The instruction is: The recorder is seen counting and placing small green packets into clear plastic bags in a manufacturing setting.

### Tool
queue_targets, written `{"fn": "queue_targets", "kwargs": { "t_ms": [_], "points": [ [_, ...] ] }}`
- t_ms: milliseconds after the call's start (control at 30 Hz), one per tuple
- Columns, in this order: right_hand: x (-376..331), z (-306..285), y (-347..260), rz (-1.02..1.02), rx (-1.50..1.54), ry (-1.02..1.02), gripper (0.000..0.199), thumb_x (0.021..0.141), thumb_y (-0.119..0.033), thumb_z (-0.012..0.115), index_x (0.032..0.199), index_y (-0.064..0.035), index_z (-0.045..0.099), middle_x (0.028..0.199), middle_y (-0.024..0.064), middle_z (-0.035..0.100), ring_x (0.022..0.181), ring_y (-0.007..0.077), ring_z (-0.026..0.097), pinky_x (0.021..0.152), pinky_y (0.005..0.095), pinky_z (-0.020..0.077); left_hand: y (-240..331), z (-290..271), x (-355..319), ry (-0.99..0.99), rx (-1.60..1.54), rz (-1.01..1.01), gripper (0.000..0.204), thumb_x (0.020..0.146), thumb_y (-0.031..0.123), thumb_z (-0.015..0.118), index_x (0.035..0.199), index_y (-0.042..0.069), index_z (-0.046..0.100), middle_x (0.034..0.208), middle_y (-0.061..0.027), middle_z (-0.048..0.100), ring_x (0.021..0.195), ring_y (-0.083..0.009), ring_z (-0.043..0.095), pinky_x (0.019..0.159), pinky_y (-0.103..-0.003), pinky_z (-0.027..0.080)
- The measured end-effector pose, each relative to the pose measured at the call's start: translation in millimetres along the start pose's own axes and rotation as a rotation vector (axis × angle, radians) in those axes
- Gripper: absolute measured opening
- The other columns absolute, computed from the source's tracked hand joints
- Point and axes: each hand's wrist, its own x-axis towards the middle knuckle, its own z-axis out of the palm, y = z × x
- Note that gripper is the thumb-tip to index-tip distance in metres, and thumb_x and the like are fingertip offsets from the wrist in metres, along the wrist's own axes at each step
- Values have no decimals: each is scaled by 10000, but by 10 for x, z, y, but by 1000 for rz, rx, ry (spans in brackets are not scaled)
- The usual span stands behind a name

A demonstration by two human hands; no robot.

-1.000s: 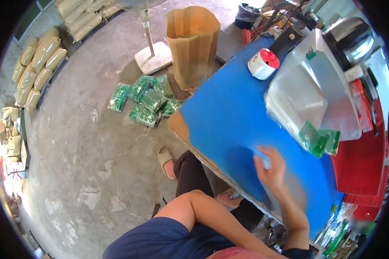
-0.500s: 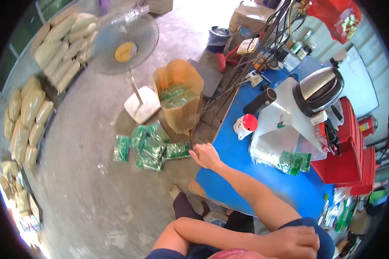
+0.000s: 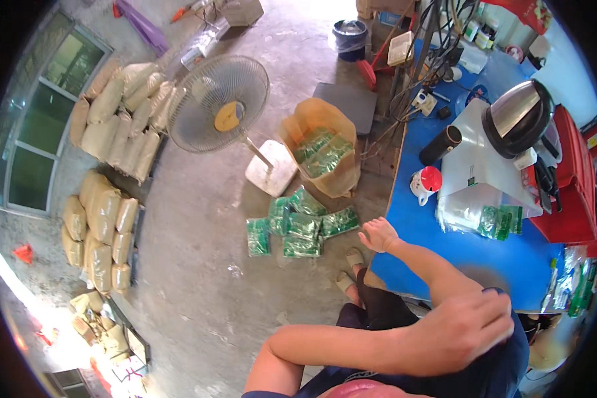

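My left arm crosses in front of me, and my left hand lies on my right upper arm, its fingers curled round the dark blue sleeve. My right hand is at the left edge of the blue tabletop, fingers loosely apart and holding nothing. On the floor just left of it lie several green plastic packets in a loose pile. Behind them stands an open brown paper sack with more green packets inside. A few green packets also sit at the right on the table.
A pedestal fan stands left of the sack. The table holds a red-lidded mug, a black flask, a clear plastic box and an electric kettle. Cables hang at its far end. Filled sacks are stacked at the left.
The view has turned left, so the scene sits further right. My right hand stays by the table edge. My left hand remains on my right upper arm, slightly higher in the picture.
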Motion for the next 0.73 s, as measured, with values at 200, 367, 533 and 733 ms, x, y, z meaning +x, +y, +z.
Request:
{"fn": "queue_targets", "kwargs": {
  "t_ms": [200,367,533,733],
  "points": [
    [-189,19,-37,78,-57,-53,333,900,-375,599,745,-81,602,728,102,642,775,289,640,770,413,452,320,-7,-76,137,57,124,202,828,79,759,987,-9,672,928,-116,617,813,-265,622,715,-368,519],
    [-379,193,-206,194,88,352,306,902,-366,638,891,-60,643,763,119,652,813,331,636,805,440,462,608,-85,-165,-442,-617,-80,212,818,136,755,976,40,652,955,-97,579,854,-276,605,712,-375,487],
    [-1294,-262,-896,823,417,353,290,915,-354,628,961,-69,656,871,157,697,844,376,666,755,498,510,944,-196,-367,-1042,-1265,-131,101,820,57,732,885,40,657,908,-98,572,855,-278,584,727,-367,465],
    [-2808,-766,-2860,1509,472,864,342,895,-375,674,999,-50,650,895,175,717,852,347,693,739,459,533,212,-451,-1463,-1436,-1303,-773,398,804,297,826,1018,-24,725,1009,-153,683,939,-317,631,869,-402,487]
  ]
}}
